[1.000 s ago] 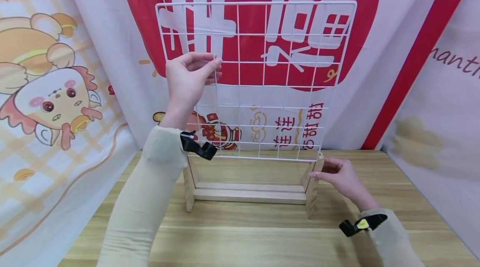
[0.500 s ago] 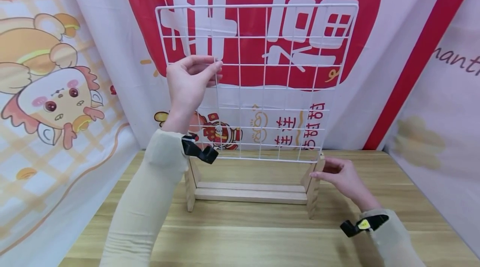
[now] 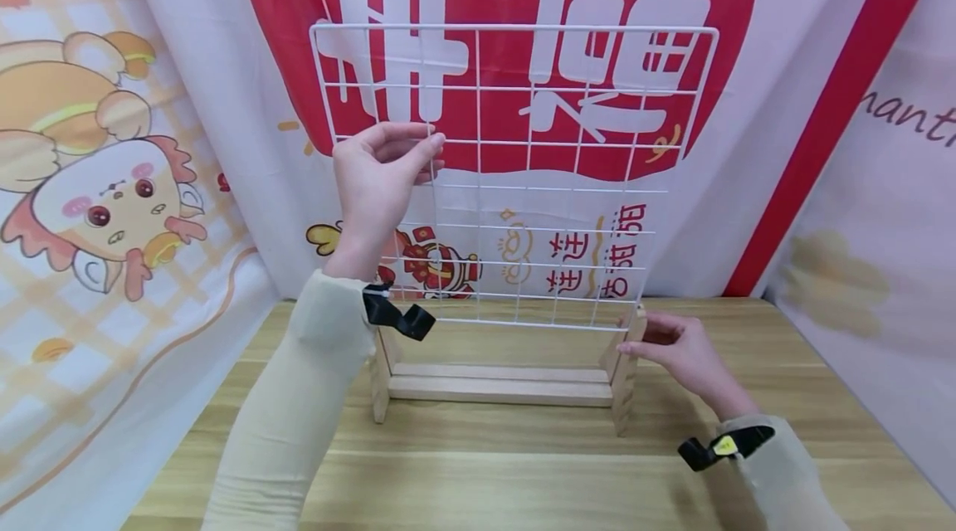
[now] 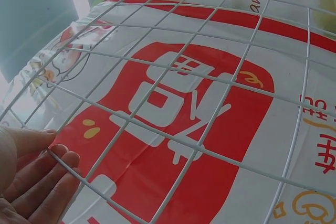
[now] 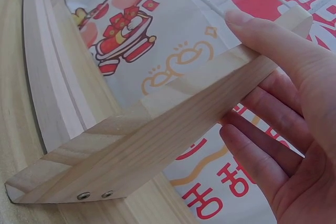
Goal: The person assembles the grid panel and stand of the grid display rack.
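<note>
Holding left hand [image 3: 379,170] high at 10 o'clock, pinching white rectangular wire grid panel [image 3: 527,188] at 12; holding right hand [image 3: 678,348] low at 4 o'clock, gripping upright [image 3: 625,386] of pale two-legged wooden stand [image 3: 500,390] at 6.

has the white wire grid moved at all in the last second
Yes: in the head view, the white wire grid sits lower against the red printed patch behind it, its bottom edge now nearer the wooden crossbar.

A curtained tabletop booth, shown by printed cloths [image 3: 844,207] hanging around a wood-grain table [image 3: 478,477].
</note>
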A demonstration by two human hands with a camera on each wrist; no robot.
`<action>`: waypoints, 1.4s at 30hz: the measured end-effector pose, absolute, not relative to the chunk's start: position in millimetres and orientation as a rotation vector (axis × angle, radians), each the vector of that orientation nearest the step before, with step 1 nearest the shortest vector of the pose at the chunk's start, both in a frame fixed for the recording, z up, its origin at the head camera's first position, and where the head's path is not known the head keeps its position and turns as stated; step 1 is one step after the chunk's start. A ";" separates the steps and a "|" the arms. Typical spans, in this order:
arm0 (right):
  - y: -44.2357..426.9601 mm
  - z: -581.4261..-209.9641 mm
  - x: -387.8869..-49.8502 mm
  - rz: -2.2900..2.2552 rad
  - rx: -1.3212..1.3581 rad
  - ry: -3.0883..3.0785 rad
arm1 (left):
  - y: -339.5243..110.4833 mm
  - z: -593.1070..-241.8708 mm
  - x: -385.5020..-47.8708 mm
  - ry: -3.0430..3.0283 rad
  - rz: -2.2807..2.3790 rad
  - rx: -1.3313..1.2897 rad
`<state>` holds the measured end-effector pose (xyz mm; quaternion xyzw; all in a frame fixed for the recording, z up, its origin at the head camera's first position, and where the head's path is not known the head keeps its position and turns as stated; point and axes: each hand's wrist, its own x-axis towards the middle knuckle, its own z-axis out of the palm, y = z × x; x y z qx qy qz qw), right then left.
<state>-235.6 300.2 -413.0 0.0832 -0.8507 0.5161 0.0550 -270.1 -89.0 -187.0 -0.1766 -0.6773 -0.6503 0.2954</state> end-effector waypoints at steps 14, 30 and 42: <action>301.3 -413.5 -237.6 1.592 0.271 -2.550 | -90.3 -197.6 -267.4 -1.747 -1.741 -0.499; 300.8 -408.0 -236.1 1.519 0.229 -2.588 | -86.7 -206.2 -263.6 -1.756 -1.721 -0.561; 298.8 -409.3 -234.2 1.519 0.202 -2.611 | -90.1 -224.2 -261.8 -1.783 -1.710 -0.509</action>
